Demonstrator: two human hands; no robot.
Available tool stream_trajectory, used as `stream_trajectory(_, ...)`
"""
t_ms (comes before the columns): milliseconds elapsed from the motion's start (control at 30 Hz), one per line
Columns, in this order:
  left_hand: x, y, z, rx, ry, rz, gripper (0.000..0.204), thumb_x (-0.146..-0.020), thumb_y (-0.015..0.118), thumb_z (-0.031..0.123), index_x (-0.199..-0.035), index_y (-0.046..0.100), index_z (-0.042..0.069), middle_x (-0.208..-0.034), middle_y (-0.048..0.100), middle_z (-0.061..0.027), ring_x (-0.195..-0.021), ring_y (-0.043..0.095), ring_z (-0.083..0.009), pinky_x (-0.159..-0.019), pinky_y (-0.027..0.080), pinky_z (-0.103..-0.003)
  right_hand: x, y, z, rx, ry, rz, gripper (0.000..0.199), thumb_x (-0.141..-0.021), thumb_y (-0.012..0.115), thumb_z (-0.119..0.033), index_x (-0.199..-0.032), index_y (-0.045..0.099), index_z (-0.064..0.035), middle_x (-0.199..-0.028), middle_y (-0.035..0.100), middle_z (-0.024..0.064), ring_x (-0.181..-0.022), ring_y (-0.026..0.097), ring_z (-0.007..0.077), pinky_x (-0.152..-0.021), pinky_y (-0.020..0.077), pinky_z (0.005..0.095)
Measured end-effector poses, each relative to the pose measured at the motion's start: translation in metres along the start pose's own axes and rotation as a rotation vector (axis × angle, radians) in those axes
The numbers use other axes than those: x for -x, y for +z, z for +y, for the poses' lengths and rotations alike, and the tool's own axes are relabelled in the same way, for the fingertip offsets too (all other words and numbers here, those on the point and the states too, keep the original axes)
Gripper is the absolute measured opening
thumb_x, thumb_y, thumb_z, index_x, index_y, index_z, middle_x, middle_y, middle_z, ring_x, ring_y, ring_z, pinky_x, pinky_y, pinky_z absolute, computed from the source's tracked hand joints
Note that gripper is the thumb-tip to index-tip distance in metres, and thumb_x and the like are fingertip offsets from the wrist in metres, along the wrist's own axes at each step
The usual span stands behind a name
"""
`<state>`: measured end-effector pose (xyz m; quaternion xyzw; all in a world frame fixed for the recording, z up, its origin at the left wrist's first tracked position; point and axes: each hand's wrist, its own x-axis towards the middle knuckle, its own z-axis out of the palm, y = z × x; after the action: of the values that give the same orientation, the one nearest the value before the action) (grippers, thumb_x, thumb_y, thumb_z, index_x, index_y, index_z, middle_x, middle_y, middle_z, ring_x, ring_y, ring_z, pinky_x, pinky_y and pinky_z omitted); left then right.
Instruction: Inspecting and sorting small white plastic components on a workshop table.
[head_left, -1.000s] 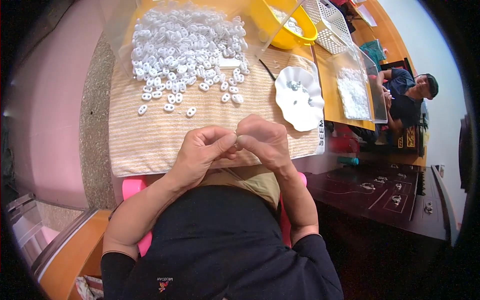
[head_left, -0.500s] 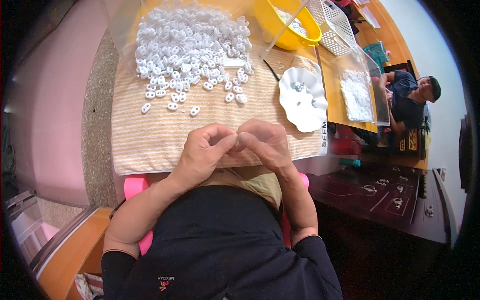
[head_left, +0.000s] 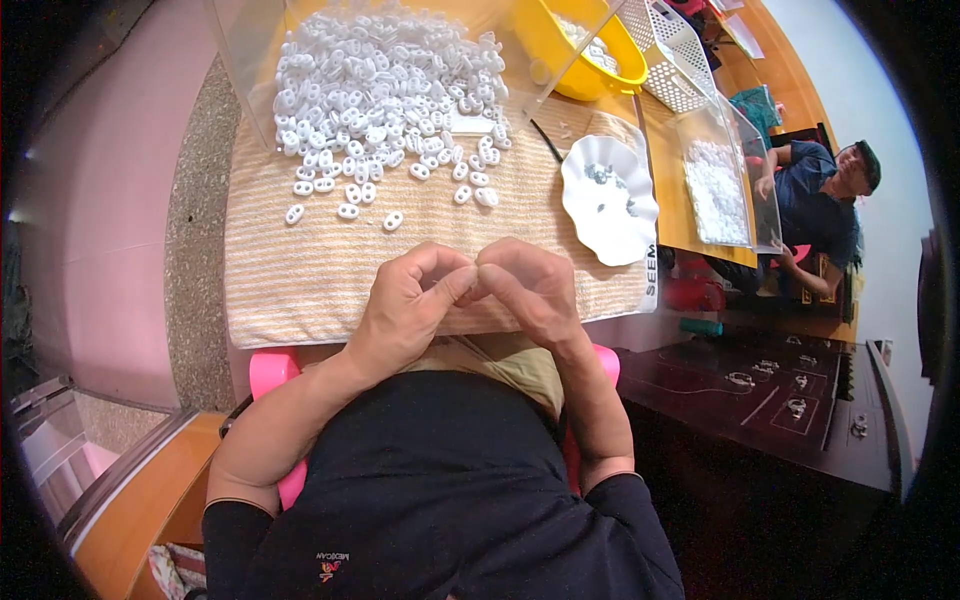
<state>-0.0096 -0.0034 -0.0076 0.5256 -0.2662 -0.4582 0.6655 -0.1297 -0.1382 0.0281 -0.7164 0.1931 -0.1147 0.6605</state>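
1. Your left hand (head_left: 410,300) and right hand (head_left: 530,285) met fingertip to fingertip over the near edge of the striped towel (head_left: 300,270).
2. Both pinched together at one spot; whatever sat between them was too small to make out.
3. The heap of white plastic pieces (head_left: 380,90) lay at the towel's far end, well apart from your hands.
4. A white scalloped dish (head_left: 610,215) rested to your right.

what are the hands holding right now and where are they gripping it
Cannot be told: the left hand and right hand press their fingertips together over the striped cloth, hiding anything between them.
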Motion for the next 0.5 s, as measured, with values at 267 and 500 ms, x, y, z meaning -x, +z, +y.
stream_trajectory(267, 0.0015, 0.0023, 0.0036, -0.094, 0.044, 0.036, 0.016, -0.094, 0.062, 0.014, -0.095, 0.062, -0.001, -0.086, 0.065, -0.0054, -0.078, 0.062, -0.0104, -0.07, 0.05, -0.025, 0.002, -0.0005, 0.0057, 0.009, 0.004, 0.024, 0.01, -0.089, 0.058, -0.001, -0.092, 0.064, 0.0063, -0.08, 0.066, 0.0104, -0.075, 0.065, 0.0155, -0.069, 0.0508, 0.0266)
stream_trajectory(500, -0.0002, -0.0012, 0.0038, -0.462, 0.35, 0.043, 0.01, -0.088, 0.065, 0.006, -0.092, 0.06, -0.002, -0.09, 0.06, -0.0099, -0.08, 0.059, -0.0175, -0.069, 0.047, -0.028, 0.0011, -0.0053, 0.0046, -0.145, 0.108, -0.004, 0.01, -0.086, 0.06, 0.0, -0.088, 0.067, 0.0067, -0.08, 0.067, 0.0118, -0.075, 0.065, 0.0171, -0.07, 0.051, 0.0281)
